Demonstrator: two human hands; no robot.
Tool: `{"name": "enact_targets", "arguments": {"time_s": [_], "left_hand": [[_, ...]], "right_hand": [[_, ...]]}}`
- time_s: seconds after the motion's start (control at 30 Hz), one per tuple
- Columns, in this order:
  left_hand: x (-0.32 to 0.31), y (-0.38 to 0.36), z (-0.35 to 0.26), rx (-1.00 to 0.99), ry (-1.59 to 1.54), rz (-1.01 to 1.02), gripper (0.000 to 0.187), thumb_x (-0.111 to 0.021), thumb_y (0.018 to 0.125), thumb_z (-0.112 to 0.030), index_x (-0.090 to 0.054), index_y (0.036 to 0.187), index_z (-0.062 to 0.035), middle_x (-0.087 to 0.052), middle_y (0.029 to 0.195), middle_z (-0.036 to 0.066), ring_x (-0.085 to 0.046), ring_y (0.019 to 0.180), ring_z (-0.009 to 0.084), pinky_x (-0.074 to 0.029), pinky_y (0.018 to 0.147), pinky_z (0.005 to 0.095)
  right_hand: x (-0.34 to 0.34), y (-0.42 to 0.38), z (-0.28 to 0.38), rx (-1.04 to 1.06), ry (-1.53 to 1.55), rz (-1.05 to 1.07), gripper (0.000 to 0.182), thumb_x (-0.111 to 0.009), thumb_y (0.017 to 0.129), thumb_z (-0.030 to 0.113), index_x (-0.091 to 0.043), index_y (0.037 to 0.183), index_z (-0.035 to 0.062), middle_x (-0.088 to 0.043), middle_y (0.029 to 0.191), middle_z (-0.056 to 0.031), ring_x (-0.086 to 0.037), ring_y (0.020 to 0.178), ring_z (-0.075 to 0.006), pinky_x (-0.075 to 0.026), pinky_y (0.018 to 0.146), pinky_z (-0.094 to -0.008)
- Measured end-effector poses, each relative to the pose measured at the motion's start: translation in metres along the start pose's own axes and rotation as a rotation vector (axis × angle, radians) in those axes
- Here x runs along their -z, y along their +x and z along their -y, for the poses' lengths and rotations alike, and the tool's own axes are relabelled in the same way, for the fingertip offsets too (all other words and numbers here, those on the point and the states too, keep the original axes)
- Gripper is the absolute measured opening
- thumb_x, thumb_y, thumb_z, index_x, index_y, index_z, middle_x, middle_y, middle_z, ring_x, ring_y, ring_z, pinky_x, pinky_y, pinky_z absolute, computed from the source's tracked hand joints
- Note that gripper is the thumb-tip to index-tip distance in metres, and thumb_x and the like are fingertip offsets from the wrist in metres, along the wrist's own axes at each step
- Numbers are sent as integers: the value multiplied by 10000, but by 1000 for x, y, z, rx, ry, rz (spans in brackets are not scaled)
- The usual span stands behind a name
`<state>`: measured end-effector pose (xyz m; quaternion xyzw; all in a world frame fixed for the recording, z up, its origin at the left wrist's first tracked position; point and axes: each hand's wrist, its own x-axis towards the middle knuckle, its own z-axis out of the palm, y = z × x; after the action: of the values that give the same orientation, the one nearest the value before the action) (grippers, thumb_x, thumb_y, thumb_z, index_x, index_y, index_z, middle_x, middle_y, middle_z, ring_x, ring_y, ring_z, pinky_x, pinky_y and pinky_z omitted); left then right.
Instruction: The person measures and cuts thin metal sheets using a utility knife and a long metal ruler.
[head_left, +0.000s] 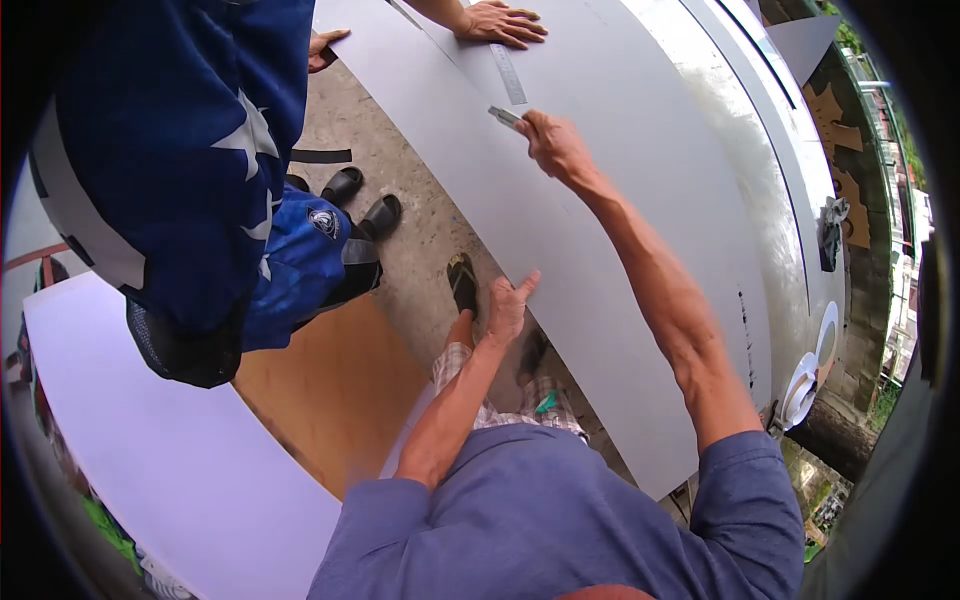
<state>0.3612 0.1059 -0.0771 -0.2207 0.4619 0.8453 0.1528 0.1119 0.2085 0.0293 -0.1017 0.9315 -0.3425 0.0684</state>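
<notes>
My right hand (556,146) is closed around a utility knife (506,118), held over a large light grey sheet (600,240). The knife points up and to the left, towards a metal ruler (508,74) lying on the sheet. At the sheet's near edge, my left hand (507,308) grips it with the thumb on top; the other fingers are partly hidden. A co-worker's hand (500,22) presses flat beside the ruler. The same person's other hand (325,48) holds the sheet's far left edge.
The co-worker in blue clothing (190,160) stands at the left. Below lie a white panel (150,400) and a brown board (340,390). Slippers (380,216) and a dark strip (322,156) are on the concrete floor (420,190). White rolls (800,390) sit at the right.
</notes>
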Motion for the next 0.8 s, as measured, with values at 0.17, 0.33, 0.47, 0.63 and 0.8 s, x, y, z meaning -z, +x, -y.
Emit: {"name": "enact_targets", "arguments": {"time_s": [0.17, 0.33, 0.47, 0.63, 0.8], "left_hand": [[-3, -3, -18, -4, 78, -19, 254, -724, 916, -234, -696, 844, 8, -631, 784, -28, -522, 696, 70, -445, 621, 254], [-3, -7, -37, 39, 109, -27, 292, -717, 922, -256, -684, 821, 17, -626, 772, -27, -516, 692, 66, -441, 613, 253], [-4, -6, -40, 79, 31, -23, 310, -718, 920, -264, -679, 814, 24, -623, 759, -24, -515, 686, 65, -441, 608, 250], [0, -7, -36, 57, 144, -38, 310, -723, 914, -259, -660, 768, 7, -594, 725, -44, -492, 658, 56, -419, 572, 255], [5, -10, -23, 57, 91, -24, 299, -714, 918, -235, -642, 734, -10, -572, 703, -57, -471, 630, 47, -396, 544, 252]], "right_hand": [[-23, 124, 20, 106, -201, -103, 313, -540, 996, 293, -605, 920, -3, -664, 800, -248, -650, 766, -430, -491, 664, -513], [-35, 167, 29, 160, -314, -47, 322, -523, 1010, 312, -628, 941, 15, -661, 775, -229, -639, 688, -387, -464, 620, -509], [-34, 181, 31, 130, -412, 60, 269, -576, 975, 285, -663, 927, 35, -700, 921, -210, -679, 852, -396, -528, 713, -487], [-32, 185, 38, 214, -474, 58, 182, -581, 963, 184, -700, 982, 47, -705, 886, -190, -683, 805, -353, -530, 692, -470], [-20, 174, 53, 177, -616, 197, 161, -621, 921, 126, -731, 1028, 78, -715, 887, -145, -690, 842, -317, -533, 735, -434]]}}
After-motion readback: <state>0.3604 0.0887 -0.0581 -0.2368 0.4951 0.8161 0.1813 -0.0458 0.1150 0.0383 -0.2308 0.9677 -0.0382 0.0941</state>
